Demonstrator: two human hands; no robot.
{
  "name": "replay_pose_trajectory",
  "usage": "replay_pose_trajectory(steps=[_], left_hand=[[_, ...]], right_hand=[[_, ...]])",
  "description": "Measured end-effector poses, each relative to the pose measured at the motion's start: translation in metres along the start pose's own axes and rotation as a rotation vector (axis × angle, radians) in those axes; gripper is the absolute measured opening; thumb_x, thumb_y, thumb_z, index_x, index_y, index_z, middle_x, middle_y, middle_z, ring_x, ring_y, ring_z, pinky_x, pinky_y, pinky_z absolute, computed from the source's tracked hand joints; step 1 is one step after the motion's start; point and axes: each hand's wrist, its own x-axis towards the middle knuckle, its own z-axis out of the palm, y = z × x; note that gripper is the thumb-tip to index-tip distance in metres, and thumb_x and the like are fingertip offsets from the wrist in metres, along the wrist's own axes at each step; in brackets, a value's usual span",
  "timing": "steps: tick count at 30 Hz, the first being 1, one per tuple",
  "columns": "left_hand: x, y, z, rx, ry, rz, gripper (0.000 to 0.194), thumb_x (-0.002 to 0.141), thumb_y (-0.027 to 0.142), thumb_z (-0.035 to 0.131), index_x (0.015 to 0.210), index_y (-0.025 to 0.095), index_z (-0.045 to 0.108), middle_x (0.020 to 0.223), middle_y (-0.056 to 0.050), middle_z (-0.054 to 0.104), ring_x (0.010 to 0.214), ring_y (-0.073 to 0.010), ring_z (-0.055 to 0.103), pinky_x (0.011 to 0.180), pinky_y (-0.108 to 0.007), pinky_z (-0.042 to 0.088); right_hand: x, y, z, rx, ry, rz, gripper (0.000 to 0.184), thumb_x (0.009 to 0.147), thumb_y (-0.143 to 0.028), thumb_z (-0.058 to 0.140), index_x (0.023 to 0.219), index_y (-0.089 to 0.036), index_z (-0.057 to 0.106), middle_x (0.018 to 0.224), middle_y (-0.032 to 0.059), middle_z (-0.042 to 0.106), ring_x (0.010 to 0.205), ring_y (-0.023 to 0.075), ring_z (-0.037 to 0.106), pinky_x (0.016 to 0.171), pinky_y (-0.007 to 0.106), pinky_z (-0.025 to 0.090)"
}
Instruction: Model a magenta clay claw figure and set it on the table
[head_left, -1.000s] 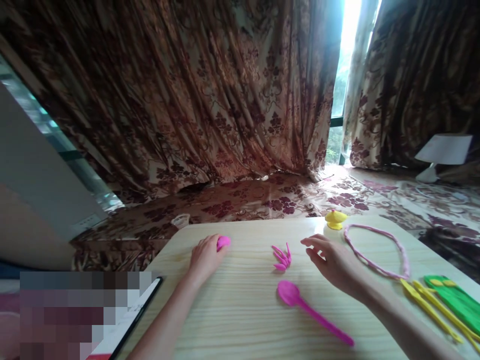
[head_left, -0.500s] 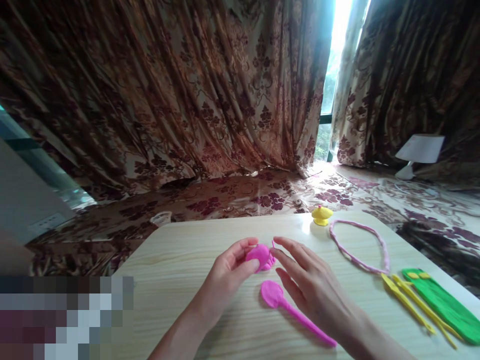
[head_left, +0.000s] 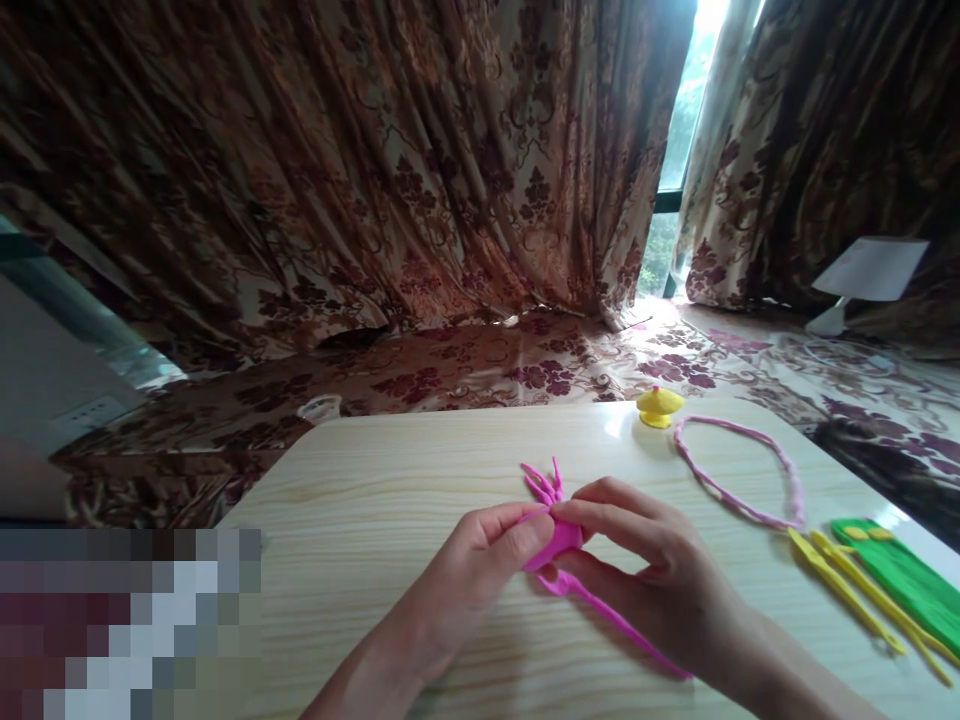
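Between my two hands is a piece of bright pink modelling clay (head_left: 557,545), rounded, with several thin strands sticking up from its far end. My left hand (head_left: 487,560) pinches it between thumb and fingers. The fingertips of my right hand (head_left: 645,550) press on its right side, thumb below. Under the hands, a pink clay spoon shape (head_left: 619,622) lies on the table; its round end is partly covered by the held clay and my fingers.
On the light wooden table (head_left: 360,500) are a yellow clay pot-like piece (head_left: 659,405), a pale pink twisted loop (head_left: 739,508), yellow clay sticks (head_left: 847,590) and a green clay slab (head_left: 907,580). A white lamp (head_left: 870,272) stands beyond, near patterned curtains (head_left: 450,180).
My right hand has closed onto the pink clay, which has turned so its strands point away from me. Both hands now sit over the spoon's round end. The view has shifted slightly.
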Motion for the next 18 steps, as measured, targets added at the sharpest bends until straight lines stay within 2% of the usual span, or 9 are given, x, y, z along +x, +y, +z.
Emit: replay_pose_trajectory(steps=[4, 7, 9, 11, 14, 18], left_hand=[[0.000, -0.001, 0.003, -0.052, -0.037, -0.015, 0.034, 0.090, 0.035, 0.041, 0.087, 0.012, 0.067, 0.077, -0.006, 0.064, 0.076, -0.0172, 0.056, 0.075, -0.031, 0.041], [0.001, -0.003, 0.003, -0.188, -0.026, -0.034, 0.031, 0.089, 0.033, 0.044, 0.081, 0.012, 0.066, 0.075, -0.004, 0.061, 0.069, -0.0122, 0.053, 0.067, -0.025, 0.042], [0.003, -0.004, 0.001, -0.318, 0.040, -0.053, 0.024, 0.087, 0.031, 0.049, 0.089, 0.014, 0.065, 0.080, -0.004, 0.061, 0.069, -0.0109, 0.053, 0.064, -0.022, 0.043], [0.005, -0.004, 0.000, -0.437, 0.110, -0.062, 0.025, 0.086, 0.030, 0.050, 0.104, 0.017, 0.062, 0.094, -0.006, 0.063, 0.079, -0.0126, 0.057, 0.070, -0.022, 0.045], [0.007, -0.003, 0.000, -0.552, 0.113, -0.045, 0.030, 0.087, 0.028, 0.049, 0.115, 0.018, 0.054, 0.114, -0.010, 0.058, 0.091, -0.0157, 0.059, 0.080, -0.027, 0.047], [0.006, -0.006, 0.003, -0.613, 0.114, -0.043, 0.028, 0.087, 0.027, 0.049, 0.113, 0.018, 0.054, 0.107, -0.009, 0.060, 0.095, -0.0190, 0.060, 0.084, -0.030, 0.047]], right_hand=[[0.000, 0.002, -0.001, 0.066, 0.045, -0.028, 0.026, 0.082, -0.014, 0.058, 0.106, -0.024, 0.064, 0.084, 0.0028, 0.061, 0.070, 0.0120, 0.059, 0.056, 0.021, 0.049], [0.000, 0.003, -0.007, 0.045, 0.030, -0.011, 0.025, 0.083, -0.016, 0.058, 0.107, -0.023, 0.062, 0.086, 0.0031, 0.062, 0.073, 0.0131, 0.060, 0.062, 0.024, 0.050], [0.000, 0.003, -0.010, 0.015, 0.040, 0.029, 0.033, 0.083, -0.019, 0.059, 0.115, -0.023, 0.055, 0.096, 0.0046, 0.061, 0.081, 0.0149, 0.060, 0.071, 0.027, 0.051], [0.000, 0.001, -0.011, -0.019, 0.101, 0.026, 0.043, 0.080, -0.022, 0.063, 0.119, -0.023, 0.047, 0.103, 0.0060, 0.059, 0.086, 0.0162, 0.058, 0.076, 0.030, 0.051], [-0.001, 0.001, -0.005, -0.095, 0.131, -0.033, 0.037, 0.074, -0.022, 0.068, 0.106, -0.022, 0.049, 0.099, 0.0053, 0.056, 0.084, 0.0168, 0.056, 0.073, 0.031, 0.049], [-0.002, 0.004, 0.003, -0.183, 0.098, -0.057, 0.032, 0.074, -0.020, 0.067, 0.101, -0.021, 0.051, 0.097, 0.0048, 0.054, 0.084, 0.0166, 0.053, 0.072, 0.030, 0.046]])
